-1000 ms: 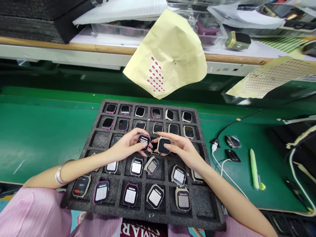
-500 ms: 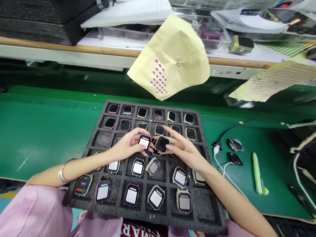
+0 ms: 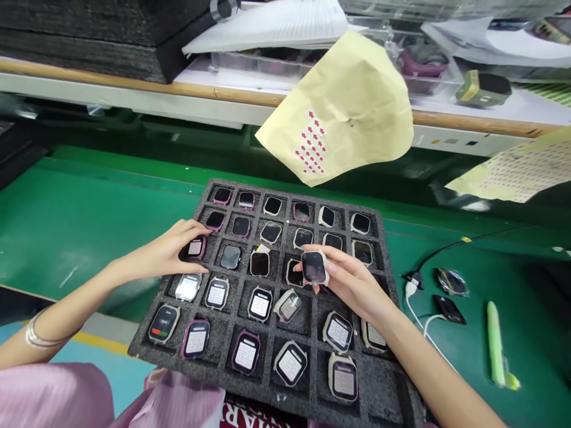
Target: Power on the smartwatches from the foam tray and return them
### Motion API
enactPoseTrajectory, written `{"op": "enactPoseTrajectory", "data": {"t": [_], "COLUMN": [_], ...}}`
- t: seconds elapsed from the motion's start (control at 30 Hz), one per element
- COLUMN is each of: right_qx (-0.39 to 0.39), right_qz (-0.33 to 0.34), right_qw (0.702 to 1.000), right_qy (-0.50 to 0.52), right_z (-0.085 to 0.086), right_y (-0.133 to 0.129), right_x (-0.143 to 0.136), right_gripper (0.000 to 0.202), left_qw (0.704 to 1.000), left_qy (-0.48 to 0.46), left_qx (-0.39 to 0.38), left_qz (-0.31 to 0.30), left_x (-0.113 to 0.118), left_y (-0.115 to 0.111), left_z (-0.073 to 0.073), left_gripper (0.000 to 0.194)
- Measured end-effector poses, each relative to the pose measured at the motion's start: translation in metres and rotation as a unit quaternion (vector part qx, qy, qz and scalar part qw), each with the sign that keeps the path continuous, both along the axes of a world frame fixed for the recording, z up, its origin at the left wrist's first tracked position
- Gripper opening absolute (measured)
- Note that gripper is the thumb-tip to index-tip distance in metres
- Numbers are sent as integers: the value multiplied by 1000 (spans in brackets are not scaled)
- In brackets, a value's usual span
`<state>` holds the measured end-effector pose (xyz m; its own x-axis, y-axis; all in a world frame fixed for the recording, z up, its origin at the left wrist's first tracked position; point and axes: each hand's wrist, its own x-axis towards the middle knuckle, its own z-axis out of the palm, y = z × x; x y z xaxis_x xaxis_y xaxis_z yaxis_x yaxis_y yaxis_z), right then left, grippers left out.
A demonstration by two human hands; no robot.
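Observation:
A black foam tray is divided into compartments holding several smartwatch bodies without straps, some purple-framed, some cream. My left hand is at the tray's left edge, thumb and fingers apart around a purple smartwatch that lies in the third-row left compartment. Over the middle of the tray, my right hand grips a cream-framed smartwatch with a dark screen facing up. Behind those fingers, another dark-screened watch is partly hidden. Many watches in the two near rows, such as a tilted cream one, show lit white screens.
Beyond the tray, a yellow sheet with red arrow stickers hangs from the shelf edge. On the green bench, to the right, lie white cables, a small black device and a light green pen-like tool.
My left hand has moved left and let go of the purple smartwatch, which now lies in its compartment. My right hand still holds the cream one. The view has shifted slightly left.

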<state>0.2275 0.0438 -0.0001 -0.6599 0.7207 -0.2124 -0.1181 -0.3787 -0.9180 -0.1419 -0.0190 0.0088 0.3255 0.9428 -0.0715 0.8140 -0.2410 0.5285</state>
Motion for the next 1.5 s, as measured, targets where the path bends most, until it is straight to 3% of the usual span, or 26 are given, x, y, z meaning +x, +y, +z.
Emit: {"op": "enactPoseTrajectory", "data": {"t": [0.07,0.13,0.2,0.3,0.4,0.5,0.57,0.67,0.73,0.8,0.87,1.07,1.2,1.3,1.5], "right_qx": [-1,-4,-7,-3,0,12,25,27,18,10,5,-7,-11,-9,8], "right_qz": [-4,-6,-4,-4,-5,-11,-19,-21,-15,-11,-9,-11,-10,-8,-12], "right_qw": [1000,1000,1000,1000,1000,1000,1000,999,999,1000,1000,999,999,999,1000], "right_qy": [0,1,4,8,10,4,2,14,23,27,29,33,38,40,14], "right_z": [1,1,0,0,1,3,4,5,4,3,2,0,-1,-2,-1], "right_y": [0,-1,0,0,-1,-3,-4,-3,-3,-2,-1,-1,-1,-2,-2], "right_x": [-1,-2,-1,0,2,1,1,0,0,-1,-1,-1,-1,0,0], "right_gripper": [34,34,33,33,36,36,35,34,33,34,35,36,36,36,35], "left_qw": [998,994,994,992,995,986,953,869,814,785,796,875,911,923,926], "left_qy": [26,41,56,80,7,-153,-284,-454,-522,-552,-538,-429,-385,-371,-369], "left_qx": [58,101,90,89,53,-11,-51,-146,-204,-233,-237,-190,-111,-68,-61], "left_qz": [1,12,0,50,78,72,90,134,153,155,143,119,97,78,54], "left_x": [12,33,57,81,84,81,83,96,106,116,122,124,122,122,123], "left_y": [0,1,1,2,3,6,10,17,21,24,26,24,22,21,22], "left_z": [2,1,-5,-21,-30,-25,-17,-4,0,1,-1,-6,-10,-15,-20], "left_gripper": [56,38,29,23,23,27,26,25,32,41,46,37,37,40,51]}}
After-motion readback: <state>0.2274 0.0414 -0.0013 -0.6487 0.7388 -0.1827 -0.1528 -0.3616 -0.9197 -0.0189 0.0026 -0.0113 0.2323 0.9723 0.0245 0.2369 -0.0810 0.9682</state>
